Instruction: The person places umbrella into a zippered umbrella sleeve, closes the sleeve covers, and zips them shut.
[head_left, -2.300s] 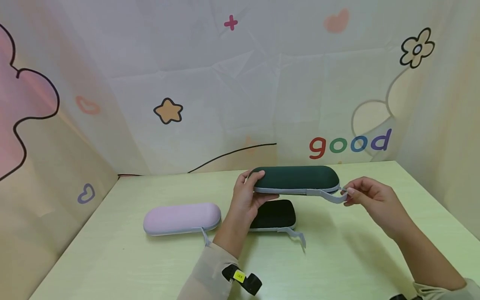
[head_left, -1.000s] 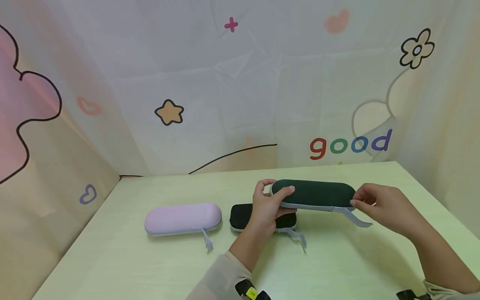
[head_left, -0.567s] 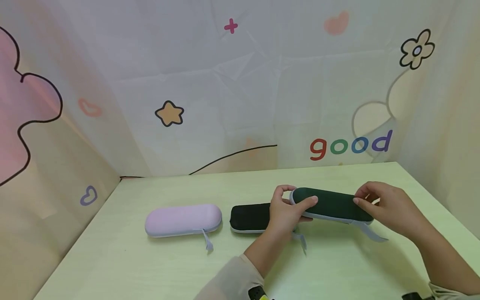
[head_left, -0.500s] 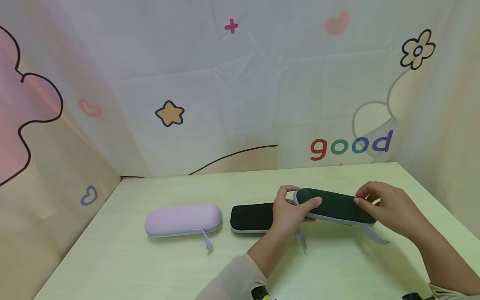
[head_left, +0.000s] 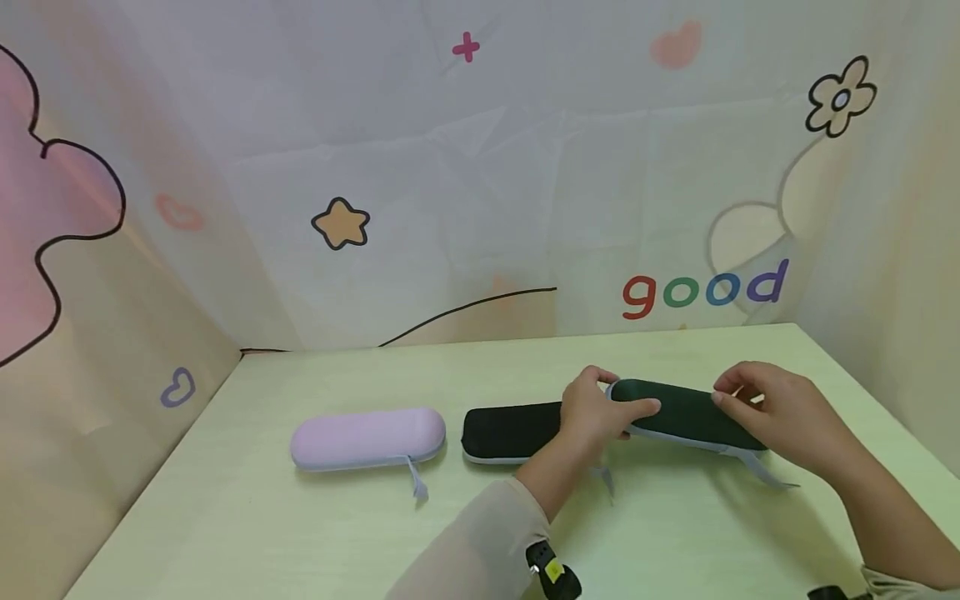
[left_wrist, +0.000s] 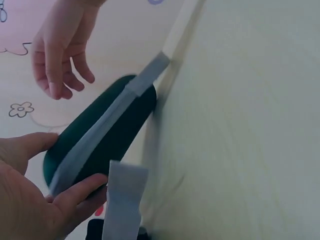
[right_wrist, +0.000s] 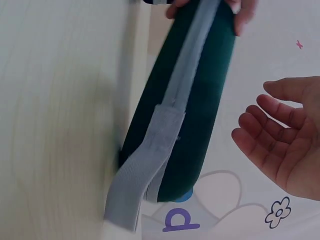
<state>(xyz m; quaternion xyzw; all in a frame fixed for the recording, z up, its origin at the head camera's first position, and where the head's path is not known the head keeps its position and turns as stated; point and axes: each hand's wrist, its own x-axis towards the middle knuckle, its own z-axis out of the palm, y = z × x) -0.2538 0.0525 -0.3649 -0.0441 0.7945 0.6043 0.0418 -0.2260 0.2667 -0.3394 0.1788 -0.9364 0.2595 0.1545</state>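
My left hand (head_left: 592, 408) grips the left end of a dark green zip case (head_left: 678, 410), thumb on its top and fingers behind and below. The case is long, with rounded ends, a grey zip band and a grey strap (right_wrist: 142, 175). It slants, its strap end lower and close over the table. My right hand (head_left: 776, 408) hovers beside that end, fingers loosely bent; a gap separates it from the case in the right wrist view. Just left of my left hand, a black zip case (head_left: 510, 433) lies partly hidden behind that hand.
A pale pink zip case (head_left: 367, 437) with a grey strap lies on the left part of the light table (head_left: 225, 517). Printed curtains (head_left: 465, 167) stand along the table's back and sides. A grey strap (left_wrist: 125, 200) shows near the camera in the left wrist view.
The green case has moved right and down in my left hand, and its strap end has dipped. My right hand has let go of the strap end. More of the black case is uncovered.
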